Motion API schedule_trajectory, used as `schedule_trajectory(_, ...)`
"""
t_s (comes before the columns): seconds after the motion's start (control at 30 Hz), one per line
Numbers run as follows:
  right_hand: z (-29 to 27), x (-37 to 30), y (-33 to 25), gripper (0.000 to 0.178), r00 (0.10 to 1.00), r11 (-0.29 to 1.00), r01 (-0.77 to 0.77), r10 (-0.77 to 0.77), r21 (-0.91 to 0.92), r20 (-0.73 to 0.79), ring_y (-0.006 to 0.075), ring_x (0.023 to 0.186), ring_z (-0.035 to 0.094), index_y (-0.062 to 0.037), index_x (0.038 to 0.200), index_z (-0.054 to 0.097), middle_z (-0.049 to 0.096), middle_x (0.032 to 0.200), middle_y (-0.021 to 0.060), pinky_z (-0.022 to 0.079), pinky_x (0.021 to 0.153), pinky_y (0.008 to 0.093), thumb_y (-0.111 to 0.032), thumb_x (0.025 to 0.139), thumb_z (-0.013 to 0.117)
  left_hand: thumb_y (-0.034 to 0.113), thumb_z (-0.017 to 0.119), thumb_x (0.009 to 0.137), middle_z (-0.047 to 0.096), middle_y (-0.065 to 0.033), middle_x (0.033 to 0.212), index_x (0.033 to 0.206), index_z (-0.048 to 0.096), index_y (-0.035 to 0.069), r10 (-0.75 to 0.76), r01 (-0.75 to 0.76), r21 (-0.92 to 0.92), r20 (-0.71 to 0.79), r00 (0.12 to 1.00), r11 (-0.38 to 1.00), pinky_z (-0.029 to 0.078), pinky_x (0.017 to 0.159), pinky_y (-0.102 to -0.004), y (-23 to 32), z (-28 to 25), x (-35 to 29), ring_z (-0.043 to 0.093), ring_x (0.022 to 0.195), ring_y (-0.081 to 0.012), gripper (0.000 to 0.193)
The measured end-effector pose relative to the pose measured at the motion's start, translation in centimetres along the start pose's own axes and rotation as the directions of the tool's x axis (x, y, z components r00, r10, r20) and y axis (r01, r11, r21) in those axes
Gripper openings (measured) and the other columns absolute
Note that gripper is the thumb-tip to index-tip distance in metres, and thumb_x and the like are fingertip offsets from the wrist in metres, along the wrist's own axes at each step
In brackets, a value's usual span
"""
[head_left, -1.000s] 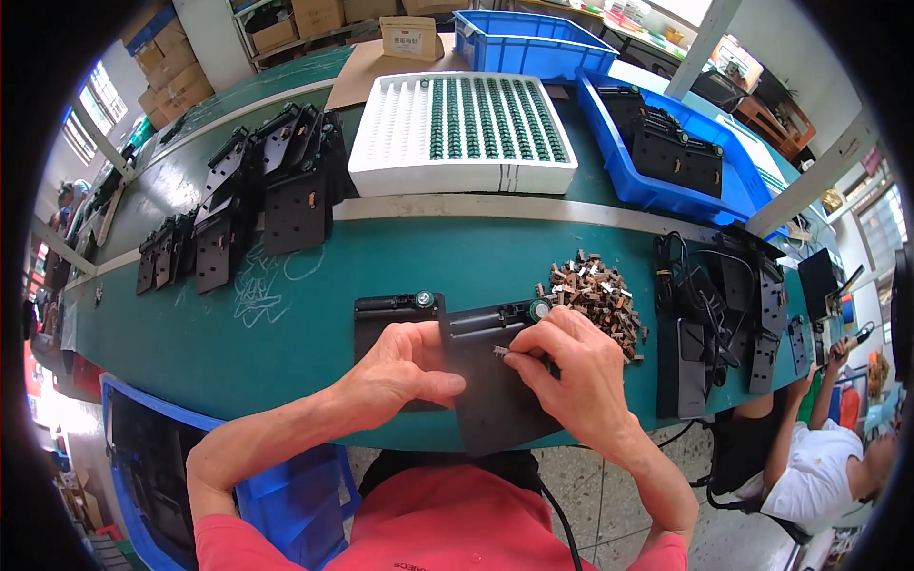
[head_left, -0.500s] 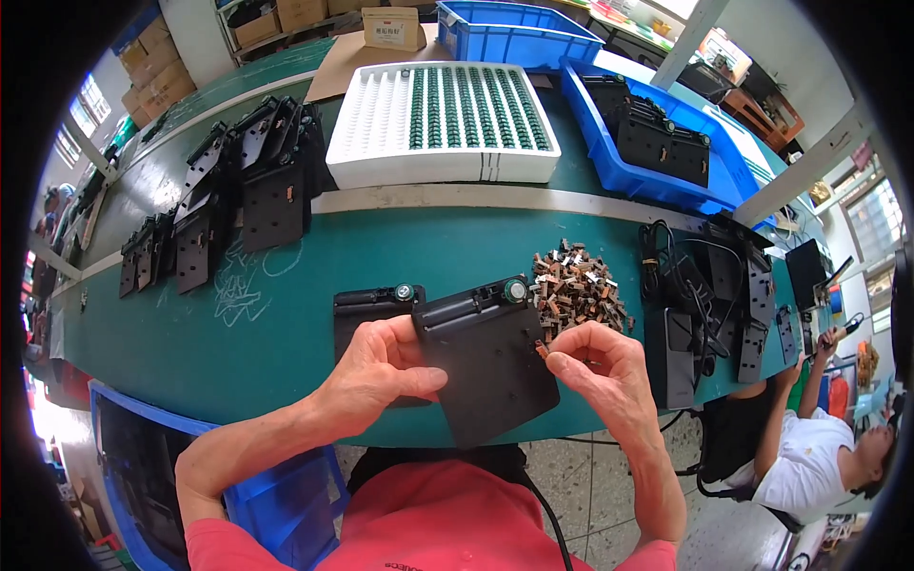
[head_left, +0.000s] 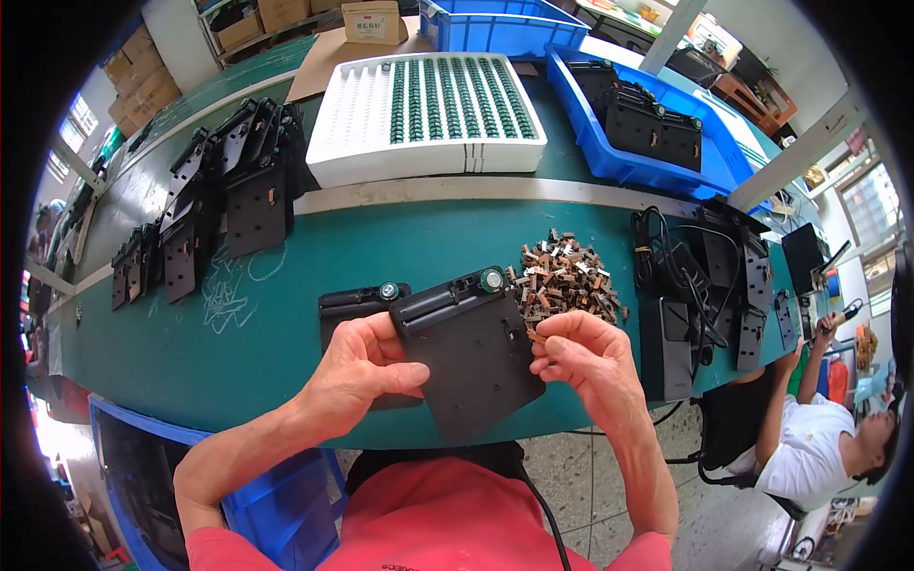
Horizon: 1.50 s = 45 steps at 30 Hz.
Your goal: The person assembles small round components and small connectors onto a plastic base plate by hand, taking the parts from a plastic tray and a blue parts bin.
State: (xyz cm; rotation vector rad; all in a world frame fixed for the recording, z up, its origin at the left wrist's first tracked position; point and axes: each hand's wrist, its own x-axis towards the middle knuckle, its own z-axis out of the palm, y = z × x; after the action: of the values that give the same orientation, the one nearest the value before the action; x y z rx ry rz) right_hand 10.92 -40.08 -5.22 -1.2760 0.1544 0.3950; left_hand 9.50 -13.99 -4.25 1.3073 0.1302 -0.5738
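Observation:
My left hand [head_left: 360, 373] grips a black plastic panel [head_left: 466, 366] by its left side, thumb across the front. The panel is tilted above the front edge of the table, with a roller-like bar on top and a round green part [head_left: 491, 280] at its upper right corner. Between thumb and index finger, my right hand [head_left: 590, 364] pinches a small copper-coloured metal clip [head_left: 536, 336]. The clip is right beside a small slot near the panel's right edge; whether they touch I cannot tell. A second black panel [head_left: 350, 306] lies partly hidden behind the first.
A heap of small copper-and-dark clips [head_left: 569, 276] lies behind my right hand. Farther back stands a white foam tray [head_left: 428, 164] with rows of green parts. Blue bins [head_left: 609, 157], stacked black panels [head_left: 255, 214] and a cable bundle [head_left: 681, 285] surround the workspace. A seated person [head_left: 809, 428] is at right.
The clip in my right hand has come slightly up toward the slot, and my fingers have curled in more. The whole view has shifted a little; my left hand keeps its grip.

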Motion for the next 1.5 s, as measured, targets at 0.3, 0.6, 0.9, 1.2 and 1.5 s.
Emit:
schedule_trajectory(0.3, 0.3, -0.5, 0.3, 0.018, 0.986, 0.959, 0.131, -0.152, -0.252, -0.066, 0.0139, 0.071, 0.067, 0.0027, 0.098, 0.061, 0.068, 0.082, 0.0101, 0.056, 0.063, 0.0256, -0.012, 0.09, 0.065, -0.005, 0.062, 0.08, 0.067, -0.0102, 0.106, 0.12, 0.058, -0.001, 0.026, -0.026, -0.007, 0.017, 1.0, 1.0, 0.057, 0.077, -0.0341, -0.3, 0.0, 0.0, 0.066, 0.09, -0.018, 0.04)
schedule_trajectory(0.6, 1.5, -1.5, 0.9, 0.011, 0.92, 0.847, 0.318, -0.385, -0.426, -0.079, 0.0137, 0.075, 0.067, 0.0006, 0.103, 0.061, 0.068, 0.085, 0.0083, 0.053, 0.066, 0.0235, -0.004, 0.092, 0.059, -0.001, 0.062, 0.082, 0.067, -0.0054, 0.104, 0.118, 0.059, 0.001, -0.001, 0.001, -0.02, 0.017, 1.0, 1.0, 0.055, 0.079, -0.0295, -0.1, 0.5, -0.4, 0.064, 0.089, -0.012, 0.037)
schedule_trajectory(0.9, 2.0, -0.7, 1.6, 0.014, 0.638, 0.324, 0.551, -0.758, -0.769, 0.138, 0.0183, 0.071, 0.059, -0.0014, 0.095, 0.062, 0.063, 0.085, 0.0088, 0.047, 0.058, 0.0277, 0.004, 0.083, 0.066, -0.002, 0.062, 0.082, 0.067, -0.0076, 0.106, 0.119, 0.057, -0.001, 0.048, -0.048, -0.067, 0.006, 0.999, 0.997, 0.055, 0.082, -0.032, -0.6, 0.9, -0.6, 0.064, 0.091, -0.0141, 0.037)
schedule_trajectory(1.2, 2.9, -0.6, 3.3, 0.014, 0.594, 0.275, 0.525, -0.796, -0.806, 0.115, 0.0208, 0.072, 0.059, -0.0017, 0.091, 0.063, 0.062, 0.082, 0.0084, 0.047, 0.059, 0.0294, 0.005, 0.079, 0.068, -0.003, 0.062, 0.082, 0.066, -0.0065, 0.105, 0.116, 0.058, -0.001, 0.081, -0.081, -0.09, -0.003, 0.997, 0.993, 0.053, 0.079, -0.0288, -1.0, 1.1, -0.9, 0.063, 0.09, -0.0121, 0.035)
schedule_trajectory(1.5, 3.2, -0.5, 4.2, 0.017, 0.55, 0.181, 0.469, -0.826, -0.865, 0.125, 0.0225, 0.07, 0.058, -0.0032, 0.09, 0.063, 0.061, 0.08, 0.0078, 0.046, 0.06, 0.0321, 0.003, 0.076, 0.072, -0.004, 0.062, 0.08, 0.066, -0.0044, 0.104, 0.118, 0.058, -0.001, 0.133, -0.133, -0.089, -0.004, 0.991, 0.987, 0.051, 0.077, -0.0261, -1.2, 1.1, -1.1, 0.062, 0.088, -0.0092, 0.038)
